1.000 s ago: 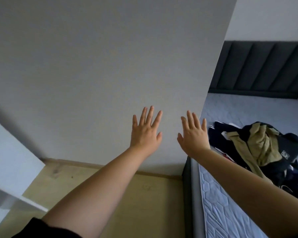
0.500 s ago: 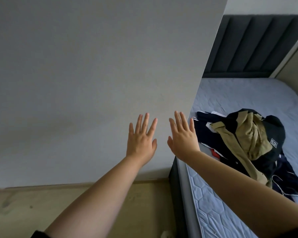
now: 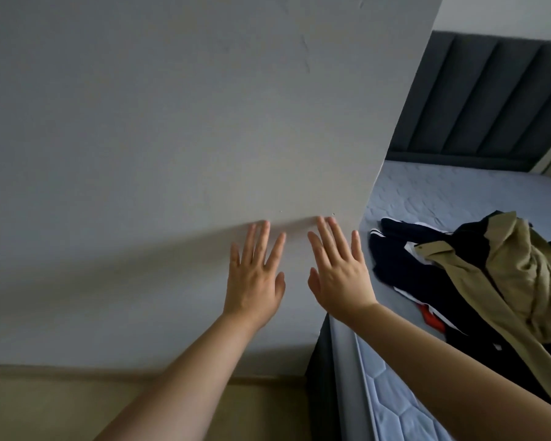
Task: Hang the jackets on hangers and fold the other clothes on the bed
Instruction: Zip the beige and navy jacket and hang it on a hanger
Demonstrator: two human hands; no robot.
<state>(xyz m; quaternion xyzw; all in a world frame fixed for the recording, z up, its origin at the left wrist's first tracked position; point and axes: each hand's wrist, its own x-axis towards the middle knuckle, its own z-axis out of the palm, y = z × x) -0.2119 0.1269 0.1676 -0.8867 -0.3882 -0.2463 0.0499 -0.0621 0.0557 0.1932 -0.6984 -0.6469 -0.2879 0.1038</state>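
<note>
left hand point(image 3: 253, 278): raised in front of the plain grey painted wall point(image 3: 172, 122); fingers point(image 3: 261, 240) straight and spread; holds nothing; cannot tell if it touches the wall
right hand point(image 3: 339, 275): just beside the left, same pose; fingers spread, empty
clothes: crumpled heap of clothes point(image 3: 477, 313) on the bed with pale blue quilted mattress point(image 3: 458, 192), right of both hands and apart from them; khaki cotton jacket point(image 3: 516, 275) on top; dark navy garment with white stripes point(image 3: 392, 246) under it; a bit of red fabric shows
done: nothing, by the look of it; no item hung or folded
left: whole task; jackets to hang, the rest to fold; no hangers in view
rest: dark grey padded headboard point(image 3: 490, 100); beige wooden floor point(image 3: 77, 409)
</note>
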